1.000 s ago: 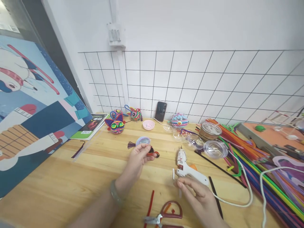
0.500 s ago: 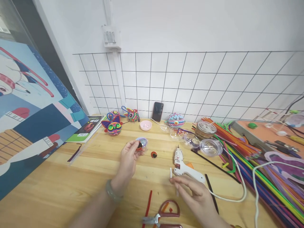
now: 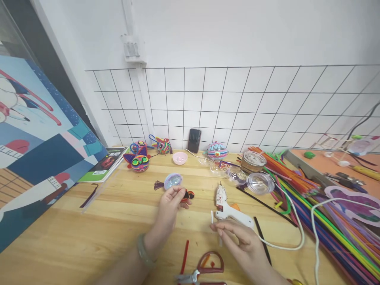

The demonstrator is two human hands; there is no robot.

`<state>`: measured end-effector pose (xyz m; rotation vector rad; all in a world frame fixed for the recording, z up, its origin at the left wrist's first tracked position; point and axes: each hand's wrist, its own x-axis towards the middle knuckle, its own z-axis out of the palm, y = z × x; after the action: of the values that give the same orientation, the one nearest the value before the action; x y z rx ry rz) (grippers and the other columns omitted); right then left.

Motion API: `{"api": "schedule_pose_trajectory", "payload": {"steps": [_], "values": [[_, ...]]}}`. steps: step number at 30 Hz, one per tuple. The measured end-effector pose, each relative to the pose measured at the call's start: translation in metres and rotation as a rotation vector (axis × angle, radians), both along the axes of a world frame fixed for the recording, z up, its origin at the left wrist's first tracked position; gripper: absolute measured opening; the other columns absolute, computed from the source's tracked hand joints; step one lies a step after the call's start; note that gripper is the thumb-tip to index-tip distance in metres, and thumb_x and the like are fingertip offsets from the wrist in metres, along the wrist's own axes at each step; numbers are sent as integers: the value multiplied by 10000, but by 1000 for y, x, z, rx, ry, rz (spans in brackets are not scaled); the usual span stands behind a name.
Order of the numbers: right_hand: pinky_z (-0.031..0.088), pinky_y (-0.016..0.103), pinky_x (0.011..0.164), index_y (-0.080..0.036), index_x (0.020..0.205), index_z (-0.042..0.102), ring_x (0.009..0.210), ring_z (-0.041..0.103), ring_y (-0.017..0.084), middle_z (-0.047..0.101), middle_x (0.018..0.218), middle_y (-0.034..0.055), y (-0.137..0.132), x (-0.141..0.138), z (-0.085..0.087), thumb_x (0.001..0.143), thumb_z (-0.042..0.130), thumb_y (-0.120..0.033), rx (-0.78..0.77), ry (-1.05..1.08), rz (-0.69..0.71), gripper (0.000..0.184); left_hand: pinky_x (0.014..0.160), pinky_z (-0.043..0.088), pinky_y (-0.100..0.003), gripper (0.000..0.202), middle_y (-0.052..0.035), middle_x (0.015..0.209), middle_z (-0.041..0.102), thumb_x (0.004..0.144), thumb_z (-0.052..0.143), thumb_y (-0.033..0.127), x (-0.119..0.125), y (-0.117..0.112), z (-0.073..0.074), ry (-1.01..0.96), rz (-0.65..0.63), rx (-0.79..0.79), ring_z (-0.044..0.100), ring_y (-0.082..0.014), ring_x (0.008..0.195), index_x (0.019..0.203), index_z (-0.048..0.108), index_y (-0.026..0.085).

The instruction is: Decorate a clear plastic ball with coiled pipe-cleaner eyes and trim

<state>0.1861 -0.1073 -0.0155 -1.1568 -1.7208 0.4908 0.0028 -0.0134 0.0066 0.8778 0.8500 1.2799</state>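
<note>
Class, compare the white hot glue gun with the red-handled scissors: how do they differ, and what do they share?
The hot glue gun is white with a cord; the scissors have red handles and none. The right hand touches the glue gun; the scissors lie untouched. Its nozzle points toward the wall, the scissors' blades left. Both lie on the wooden table.

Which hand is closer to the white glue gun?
Right. The right hand touches the handle of the glue gun; the left hand sits apart to its left, pinching a red piece.
</note>
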Motion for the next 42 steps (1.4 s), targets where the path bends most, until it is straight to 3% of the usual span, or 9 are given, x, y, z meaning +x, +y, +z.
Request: {"api": "schedule_pose_trajectory", "payload": {"steps": [5, 11, 23, 28, 36, 39, 42], "values": [[537, 253, 704, -238, 929, 678, 758, 684, 172, 739, 824, 35, 0, -3, 4, 827, 556, -154, 60, -3, 10, 180, 462, 449, -190, 268, 26, 630, 591, 656, 726, 333, 1, -3, -2, 6, -27, 5, 599, -101, 500, 729, 552, 142], [524, 228, 636, -213, 800, 678, 666, 670, 161, 721, 722, 29, 0, -5, 8, 829, 587, -195, 25, 3, -22, 97, 473, 449, -188, 241, 22, 644, 595, 691, 699, 325, 2, -3, -5, 25, -53, 16, 598, -96, 507, 741, 549, 144], [529, 253, 703, -228, 892, 663, 748, 677, 168, 730, 805, 33, -1, -3, 5, 825, 572, -160, 45, 13, 24, 132, 464, 441, -192, 242, 0, 675, 624, 680, 707, 327, 5, -4, -7, 34, -55, 5, 602, -101, 503, 730, 564, 139], [510, 250, 636, -209, 789, 648, 670, 652, 165, 694, 714, 27, -1, 1, 0, 830, 596, -211, 16, 29, -27, 66, 467, 448, -192, 231, 15, 619, 619, 654, 724, 300, -5, 4, 2, -32, 47, 28, 603, -107, 508, 734, 576, 141], [517, 264, 694, -210, 875, 663, 772, 655, 177, 704, 828, 57, -1, 3, -1, 867, 535, -225, -29, 42, 0, 130, 495, 461, -202, 265, 23, 665, 636, 607, 740, 286, -31, 29, 11, -150, 365, 69, 589, -96, 520, 766, 578, 149], [523, 288, 700, -209, 870, 682, 772, 661, 195, 714, 820, 70, -1, 0, 2, 857, 544, -248, -39, 69, 4, 144, 514, 458, -202, 273, 20, 681, 631, 593, 742, 288, -33, 33, 9, -133, 388, 57, 592, -96, 544, 759, 579, 146], [532, 319, 734, -208, 877, 699, 805, 672, 214, 727, 844, 84, -1, -2, 3, 843, 571, -295, -145, 173, -24, 158, 526, 457, -200, 269, 17, 694, 629, 604, 737, 295, -32, 33, 7, -116, 367, 55, 597, -98, 571, 765, 580, 148]]}}
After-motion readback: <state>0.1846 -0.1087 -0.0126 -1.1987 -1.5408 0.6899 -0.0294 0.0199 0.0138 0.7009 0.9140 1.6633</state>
